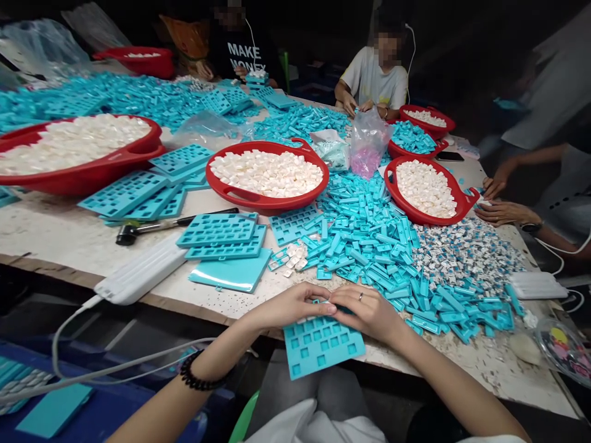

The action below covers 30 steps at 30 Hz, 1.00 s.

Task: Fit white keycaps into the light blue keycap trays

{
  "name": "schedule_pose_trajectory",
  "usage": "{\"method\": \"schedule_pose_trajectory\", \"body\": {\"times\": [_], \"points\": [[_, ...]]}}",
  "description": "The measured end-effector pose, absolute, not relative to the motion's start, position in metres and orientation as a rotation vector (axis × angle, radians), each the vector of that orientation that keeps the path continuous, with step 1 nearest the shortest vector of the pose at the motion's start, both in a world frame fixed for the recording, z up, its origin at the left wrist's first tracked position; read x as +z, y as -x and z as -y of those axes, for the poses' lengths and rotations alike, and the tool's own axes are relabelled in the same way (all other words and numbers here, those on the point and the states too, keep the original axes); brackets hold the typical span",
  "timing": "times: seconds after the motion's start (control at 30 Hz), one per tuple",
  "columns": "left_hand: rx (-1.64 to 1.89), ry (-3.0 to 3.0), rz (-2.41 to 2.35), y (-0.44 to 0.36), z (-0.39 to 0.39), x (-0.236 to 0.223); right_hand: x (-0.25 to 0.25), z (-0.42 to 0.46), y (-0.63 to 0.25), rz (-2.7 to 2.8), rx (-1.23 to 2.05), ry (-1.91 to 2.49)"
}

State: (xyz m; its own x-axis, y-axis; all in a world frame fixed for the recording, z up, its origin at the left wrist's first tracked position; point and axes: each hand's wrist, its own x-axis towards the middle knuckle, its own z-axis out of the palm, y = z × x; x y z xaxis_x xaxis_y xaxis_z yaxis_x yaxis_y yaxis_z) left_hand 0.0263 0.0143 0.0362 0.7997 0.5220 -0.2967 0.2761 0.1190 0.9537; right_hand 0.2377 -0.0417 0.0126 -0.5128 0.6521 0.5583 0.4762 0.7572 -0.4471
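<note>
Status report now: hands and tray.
Left hand, right hand on top edge of blue tray. Loose blue pieces beside right hand.

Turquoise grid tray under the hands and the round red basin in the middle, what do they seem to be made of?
The turquoise grid tray looks like moulded plastic, perhaps silicone, with a matte finish and crisp square pockets. The red basin looks like rigid plastic, glossy, with a smooth moulded rim and handle.

Left hand [290,306] and right hand [367,312] on a turquoise silicone mould [321,347]
The mould overhangs the bench [60,237] edge; loose turquoise pieces [369,246] lie just beyond it, with a red basin [226,191] of white cubes [268,175] farther back.
</note>
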Motion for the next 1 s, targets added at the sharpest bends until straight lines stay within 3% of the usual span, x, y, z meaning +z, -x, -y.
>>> {"method": "schedule_pose_trajectory", "body": {"times": [0.37, 1.0], "points": [[0.246, -1.335, -0.78, -0.032, -0.011, 0.022, 0.011, 0.039, -0.241, 2.108, 0.669, 0.941], [0.356, -1.287, -0.777, -0.04, -0.004, 0.019, 0.02, 0.038, -0.246, 2.15, 0.669, 0.889]]}}
